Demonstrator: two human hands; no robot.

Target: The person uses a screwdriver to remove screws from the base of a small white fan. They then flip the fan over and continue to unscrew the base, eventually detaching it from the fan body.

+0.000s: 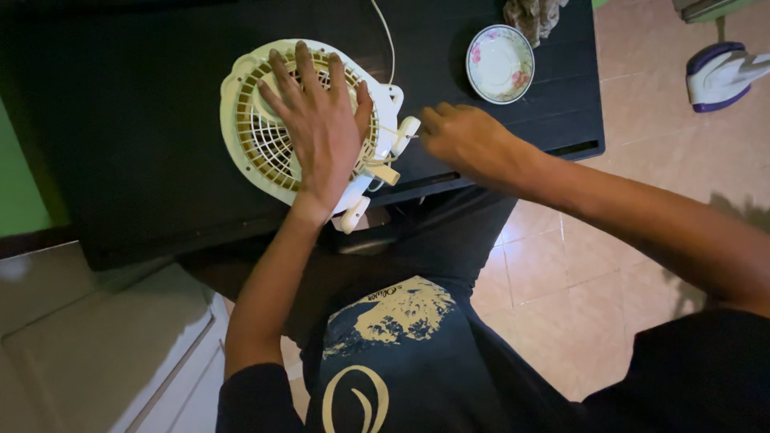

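Left hand point(321, 128) flat and open on the cream fan point(273, 120) on the black desk point(120, 120), right hand point(465, 140) beside the fan, grip pinching its small white knob point(405, 135), flowery saucer point(500, 63) past the fan.

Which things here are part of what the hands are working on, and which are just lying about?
In use:
- cream fan, flat on the black table
- left hand pressed flat on its grille
- right hand at the fan's side fitting
- white cord

Lying about:
- flowered saucer
- crumpled cloth
- clothes iron on the tiled floor
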